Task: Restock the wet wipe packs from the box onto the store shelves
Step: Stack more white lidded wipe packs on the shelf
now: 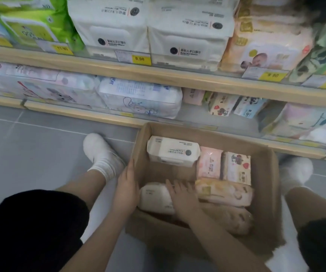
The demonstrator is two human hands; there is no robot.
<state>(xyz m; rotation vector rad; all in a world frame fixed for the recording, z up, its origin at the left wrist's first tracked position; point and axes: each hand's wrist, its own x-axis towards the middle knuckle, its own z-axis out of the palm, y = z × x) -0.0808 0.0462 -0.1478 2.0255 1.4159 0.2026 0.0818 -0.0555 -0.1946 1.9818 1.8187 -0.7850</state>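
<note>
A cardboard box [264,193] stands on the floor between my feet, below the shelves. Inside lie several wipe packs: a white pack [173,151] at the back left, a pink pack [209,162], a patterned pack [236,167], an orange-pink pack [224,192] and another white pack [154,197] at the front left. My left hand [127,185] holds the box's left wall. My right hand [183,197] rests flat, fingers spread, on the front white pack.
Two wooden shelves [177,79] run across the view. The upper one carries green packs [32,26], matching white packs [148,30] and baby-print packs [266,48], with yellow price tags [140,59]. The lower shelf holds larger bundles [138,97] and small packs [223,105].
</note>
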